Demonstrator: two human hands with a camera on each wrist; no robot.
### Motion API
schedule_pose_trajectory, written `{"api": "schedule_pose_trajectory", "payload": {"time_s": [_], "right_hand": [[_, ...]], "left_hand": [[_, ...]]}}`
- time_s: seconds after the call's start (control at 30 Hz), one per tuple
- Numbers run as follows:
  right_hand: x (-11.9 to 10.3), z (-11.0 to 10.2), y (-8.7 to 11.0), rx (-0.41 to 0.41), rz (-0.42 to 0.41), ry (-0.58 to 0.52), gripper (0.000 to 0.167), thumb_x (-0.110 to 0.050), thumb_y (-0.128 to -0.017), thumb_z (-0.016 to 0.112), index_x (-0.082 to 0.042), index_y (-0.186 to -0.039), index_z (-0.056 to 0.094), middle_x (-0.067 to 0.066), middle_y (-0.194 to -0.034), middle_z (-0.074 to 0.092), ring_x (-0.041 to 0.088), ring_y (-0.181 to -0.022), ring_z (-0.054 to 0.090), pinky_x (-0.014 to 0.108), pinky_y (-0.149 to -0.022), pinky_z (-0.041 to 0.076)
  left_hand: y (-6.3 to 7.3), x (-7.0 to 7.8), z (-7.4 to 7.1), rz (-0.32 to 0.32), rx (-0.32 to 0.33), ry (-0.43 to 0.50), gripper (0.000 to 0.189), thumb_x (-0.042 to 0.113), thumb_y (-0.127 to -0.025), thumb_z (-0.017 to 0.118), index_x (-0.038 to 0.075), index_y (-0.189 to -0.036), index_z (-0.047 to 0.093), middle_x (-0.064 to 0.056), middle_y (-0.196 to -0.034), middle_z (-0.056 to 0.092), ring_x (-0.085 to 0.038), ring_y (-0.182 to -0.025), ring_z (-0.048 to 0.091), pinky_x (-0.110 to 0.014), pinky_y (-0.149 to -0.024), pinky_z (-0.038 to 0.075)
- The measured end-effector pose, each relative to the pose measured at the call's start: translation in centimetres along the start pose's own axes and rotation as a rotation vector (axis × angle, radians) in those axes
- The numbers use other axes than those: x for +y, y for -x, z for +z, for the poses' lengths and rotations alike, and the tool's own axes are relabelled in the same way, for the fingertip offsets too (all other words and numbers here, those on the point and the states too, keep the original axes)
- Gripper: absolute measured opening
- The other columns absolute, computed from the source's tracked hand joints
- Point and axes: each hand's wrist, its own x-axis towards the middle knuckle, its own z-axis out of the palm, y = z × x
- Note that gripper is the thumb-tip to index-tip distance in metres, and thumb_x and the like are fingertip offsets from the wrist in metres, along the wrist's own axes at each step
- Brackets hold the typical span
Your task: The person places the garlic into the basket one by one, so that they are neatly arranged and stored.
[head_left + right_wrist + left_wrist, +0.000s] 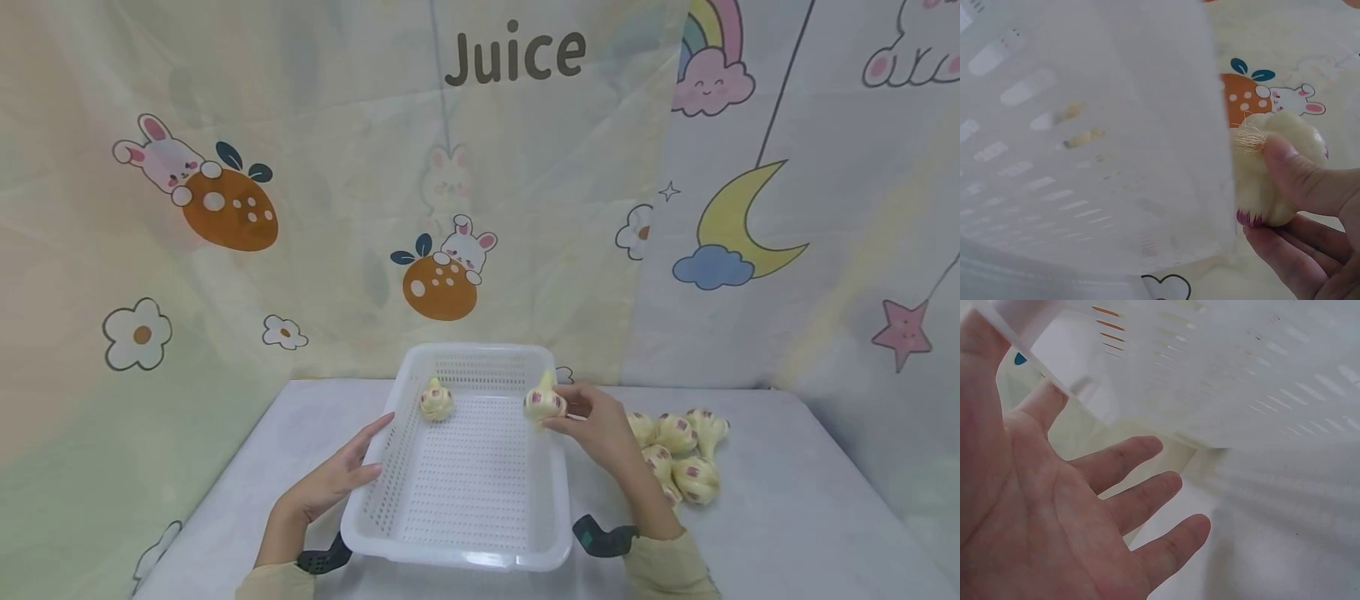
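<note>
A white plastic basket (465,475) with slotted walls stands on the table. My left hand (335,475) touches its left rim with the fingers straight and spread; the left wrist view shows the palm of this hand (1054,500) beside the wall. Between thumb and fingers my right hand (600,421) holds a garlic bulb (545,402) at the basket's right rim. Its roots (1250,139) face the right wrist camera, and the basket wall hides part of it. Another garlic bulb (437,401) lies inside the basket, toward the back left.
Several garlic bulbs (696,479) lie in a group on the white table (787,500), right of the basket; the right forearm covers some of them. A printed curtain (337,250) hangs behind the table. Dark wrist devices (603,537) sit near the basket's front corners.
</note>
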Motion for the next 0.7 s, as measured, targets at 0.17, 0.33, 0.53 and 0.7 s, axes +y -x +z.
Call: {"api": "schedule_pose_trajectory", "payload": {"time_s": [0.17,0.33,0.53,0.7], "right_hand": [[0.3,0.3,0.0,-0.021,0.003,0.006,0.051,-0.019,-0.073,0.082,-0.010,-0.120,0.062,0.011,-0.118,0.065,0.030,-0.107,0.064,0.039,-0.085,0.055],[0.3,0.5,0.0,-0.035,0.000,0.020,0.050,-0.018,-0.073,0.082,-0.009,-0.119,0.062,0.012,-0.119,0.065,0.032,-0.108,0.064,0.040,-0.085,0.055],[0.3,0.6,-0.3,-0.039,-0.056,0.034,0.048,-0.017,-0.073,0.082,-0.009,-0.116,0.063,0.011,-0.116,0.066,0.031,-0.106,0.065,0.038,-0.083,0.055],[0.2,0.6,-0.8,-0.060,-0.110,0.067,0.044,-0.019,-0.073,0.082,-0.008,-0.112,0.064,0.012,-0.113,0.068,0.030,-0.104,0.066,0.036,-0.081,0.056]], "left_hand": [[-0.1,-0.2,0.3,-0.013,0.003,0.034,0.073,0.027,-0.093,0.060,0.040,-0.149,0.016,-0.006,-0.159,0.012,-0.033,-0.134,0.036,-0.060,-0.103,0.035],[-0.2,-0.5,0.4,-0.019,0.002,0.053,0.072,0.028,-0.093,0.061,0.043,-0.148,0.017,-0.004,-0.158,0.017,-0.031,-0.132,0.040,-0.057,-0.102,0.038],[-0.5,-1.1,-0.3,0.001,-0.001,0.039,0.071,0.027,-0.093,0.060,0.045,-0.147,0.017,-0.005,-0.156,0.021,-0.031,-0.128,0.043,-0.054,-0.099,0.041],[-0.8,-0.9,-0.6,0.021,-0.018,0.017,0.072,0.022,-0.094,0.058,0.044,-0.148,0.016,-0.007,-0.156,0.021,-0.032,-0.127,0.043,-0.054,-0.099,0.042]]}}
